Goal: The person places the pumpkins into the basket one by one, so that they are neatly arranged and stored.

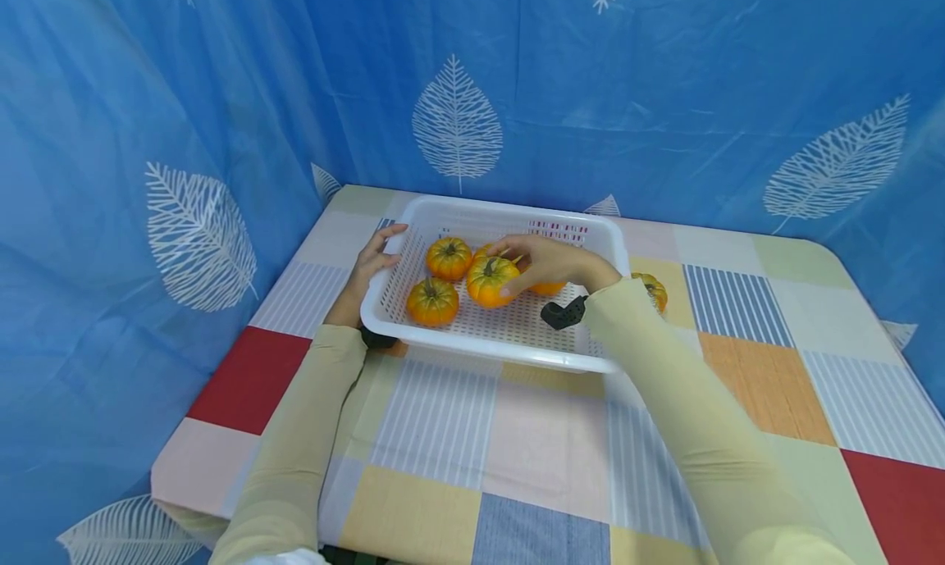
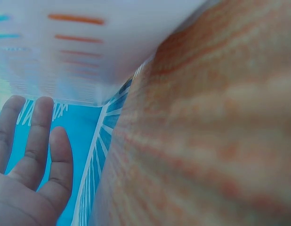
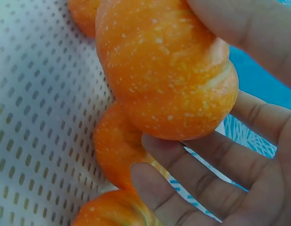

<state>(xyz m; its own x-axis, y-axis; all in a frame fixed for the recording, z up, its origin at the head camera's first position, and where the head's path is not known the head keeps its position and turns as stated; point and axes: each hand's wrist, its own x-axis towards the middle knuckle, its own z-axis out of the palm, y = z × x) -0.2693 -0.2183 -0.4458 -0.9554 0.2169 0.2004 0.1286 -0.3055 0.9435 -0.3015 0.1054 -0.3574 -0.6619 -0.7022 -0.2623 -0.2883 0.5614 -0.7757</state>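
My right hand (image 1: pixel 550 261) holds a small orange pumpkin (image 1: pixel 490 281) above the basket floor, thumb on one side and fingers on the other. In the right wrist view the same pumpkin (image 3: pixel 166 70) fills the upper middle. The white plastic basket (image 1: pixel 480 335) has other pumpkins inside: one at the back left (image 1: pixel 449 258), one at the front left (image 1: pixel 432 302), and some partly hidden behind the held one and my hand. My left hand (image 1: pixel 367 271) touches the basket's left rim. Its fingers (image 2: pixel 39 141) look nearly straight beside the outer wall in the left wrist view.
Another pumpkin (image 1: pixel 651 291) sits on the table outside the basket's right end, partly covered by my sleeve. A patchwork-patterned cloth (image 1: pixel 546 458) covers the table. Blue curtains (image 1: pixel 546 97) with white leaf prints hang behind and at the left.
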